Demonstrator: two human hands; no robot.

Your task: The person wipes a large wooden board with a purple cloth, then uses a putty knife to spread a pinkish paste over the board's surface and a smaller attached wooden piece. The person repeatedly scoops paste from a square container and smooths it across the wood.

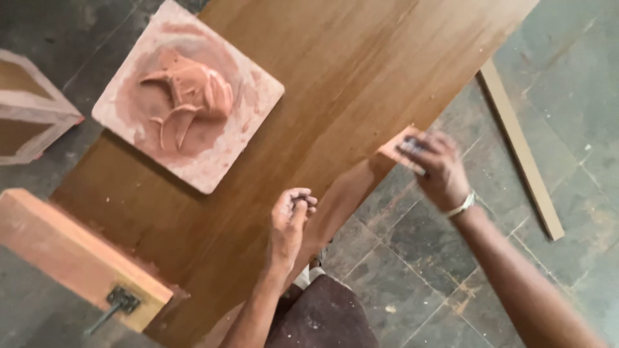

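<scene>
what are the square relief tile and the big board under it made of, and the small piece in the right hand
The square relief tile looks like unfired or terracotta clay: matte reddish-pink, with smeared, hand-modelled ridges. The big board looks like wood or plywood, smooth brown with faint streaky grain. The small piece pinched in the right hand at the board's edge is pale orange and flat; blur leaves its material open, possibly sandpaper or clay.

1. Left hand (290, 216): loosely curled, fingertips drawn in toward the palm, forearm rising from the lower edge.
2. Right hand (438, 169): blurred, fingers bent and pressed downward; forearm extended diagonally from the lower right.
</scene>
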